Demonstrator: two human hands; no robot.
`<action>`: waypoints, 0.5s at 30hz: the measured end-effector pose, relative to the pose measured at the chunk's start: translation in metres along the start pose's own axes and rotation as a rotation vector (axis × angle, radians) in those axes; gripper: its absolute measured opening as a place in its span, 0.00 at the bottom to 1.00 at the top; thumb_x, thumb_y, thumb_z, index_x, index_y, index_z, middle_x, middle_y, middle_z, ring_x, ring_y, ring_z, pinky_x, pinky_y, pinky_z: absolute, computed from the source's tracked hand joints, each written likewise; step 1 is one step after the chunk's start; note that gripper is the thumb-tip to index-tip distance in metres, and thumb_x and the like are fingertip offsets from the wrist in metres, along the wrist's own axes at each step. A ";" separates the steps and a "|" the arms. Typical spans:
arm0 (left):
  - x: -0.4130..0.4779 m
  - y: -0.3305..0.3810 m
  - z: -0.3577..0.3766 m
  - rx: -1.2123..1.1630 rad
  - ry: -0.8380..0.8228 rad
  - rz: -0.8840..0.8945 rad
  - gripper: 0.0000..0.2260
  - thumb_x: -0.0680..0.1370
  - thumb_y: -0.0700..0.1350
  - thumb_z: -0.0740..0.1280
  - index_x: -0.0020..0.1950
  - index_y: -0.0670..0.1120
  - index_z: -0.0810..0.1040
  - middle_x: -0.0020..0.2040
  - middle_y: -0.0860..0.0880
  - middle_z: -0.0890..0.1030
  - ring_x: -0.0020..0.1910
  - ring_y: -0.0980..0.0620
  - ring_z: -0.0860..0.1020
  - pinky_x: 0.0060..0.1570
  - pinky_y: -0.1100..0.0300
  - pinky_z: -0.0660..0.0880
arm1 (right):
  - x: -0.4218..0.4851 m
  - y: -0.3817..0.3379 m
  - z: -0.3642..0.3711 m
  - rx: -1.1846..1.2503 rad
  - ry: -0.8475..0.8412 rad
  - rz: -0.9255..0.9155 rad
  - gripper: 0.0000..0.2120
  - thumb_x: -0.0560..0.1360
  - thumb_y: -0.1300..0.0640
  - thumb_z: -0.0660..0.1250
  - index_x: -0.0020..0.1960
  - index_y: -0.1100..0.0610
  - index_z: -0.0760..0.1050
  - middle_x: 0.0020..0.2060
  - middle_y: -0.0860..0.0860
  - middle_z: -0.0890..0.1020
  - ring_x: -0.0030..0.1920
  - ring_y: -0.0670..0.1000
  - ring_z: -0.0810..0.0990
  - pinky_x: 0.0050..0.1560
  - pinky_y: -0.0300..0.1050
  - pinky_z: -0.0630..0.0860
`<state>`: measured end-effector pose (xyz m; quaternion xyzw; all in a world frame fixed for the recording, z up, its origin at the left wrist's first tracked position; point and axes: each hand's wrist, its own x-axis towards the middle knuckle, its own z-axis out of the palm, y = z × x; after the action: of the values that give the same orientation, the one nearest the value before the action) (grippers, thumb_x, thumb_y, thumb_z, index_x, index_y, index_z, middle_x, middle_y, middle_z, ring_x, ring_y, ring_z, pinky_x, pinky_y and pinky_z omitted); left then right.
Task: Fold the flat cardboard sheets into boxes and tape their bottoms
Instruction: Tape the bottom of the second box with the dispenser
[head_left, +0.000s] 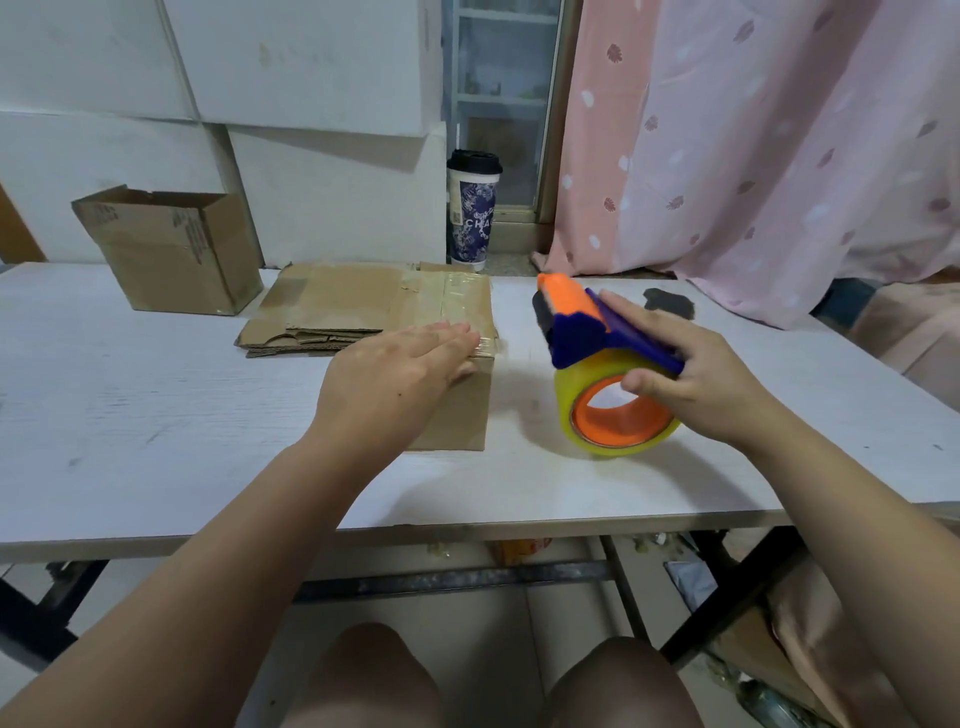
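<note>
A small brown cardboard box (465, 410) stands bottom-up in the middle of the white table (156, 441), with clear tape across its top face. My left hand (395, 379) lies flat on that taped face, fingers together and stretched out. Just right of the box, my right hand (696, 374) holds a tape dispenser (587, 332) with a blue and orange body and a roll of clear tape (613, 415) on an orange core; the roll rests on the table. Behind the box lies a pile of flat cardboard sheets (332, 312).
An assembled open box (171, 249) stands tilted at the back left. A tall lidded drink cup (471, 208) stands behind the table's far edge. A dark patch (670, 303) marks the table at the back right. Pink curtains (753, 156) hang to the right. My knees show below the near edge.
</note>
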<state>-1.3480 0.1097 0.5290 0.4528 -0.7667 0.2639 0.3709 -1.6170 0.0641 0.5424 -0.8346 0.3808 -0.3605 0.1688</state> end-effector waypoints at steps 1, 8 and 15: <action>0.000 0.000 -0.002 0.000 -0.011 -0.002 0.11 0.67 0.39 0.77 0.49 0.42 0.85 0.47 0.45 0.85 0.44 0.45 0.84 0.36 0.56 0.79 | -0.002 0.000 -0.001 0.041 0.013 0.013 0.29 0.63 0.26 0.64 0.63 0.22 0.61 0.53 0.53 0.79 0.51 0.52 0.75 0.53 0.47 0.70; -0.003 -0.005 -0.015 0.016 -0.067 -0.015 0.10 0.72 0.42 0.70 0.52 0.42 0.84 0.49 0.45 0.84 0.47 0.44 0.83 0.37 0.54 0.79 | -0.011 0.001 0.005 -0.217 -0.103 0.000 0.34 0.66 0.35 0.69 0.68 0.31 0.59 0.45 0.48 0.71 0.45 0.46 0.69 0.49 0.26 0.63; -0.004 -0.006 -0.012 0.054 -0.050 0.016 0.09 0.73 0.41 0.71 0.52 0.42 0.84 0.49 0.46 0.84 0.46 0.46 0.83 0.38 0.58 0.78 | 0.007 -0.027 -0.005 -0.437 -0.322 0.030 0.33 0.58 0.24 0.55 0.62 0.19 0.51 0.46 0.43 0.68 0.47 0.39 0.68 0.46 0.30 0.62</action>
<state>-1.3373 0.1183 0.5331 0.4629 -0.7718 0.2762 0.3373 -1.6035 0.0764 0.5642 -0.8921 0.4300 -0.1297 0.0486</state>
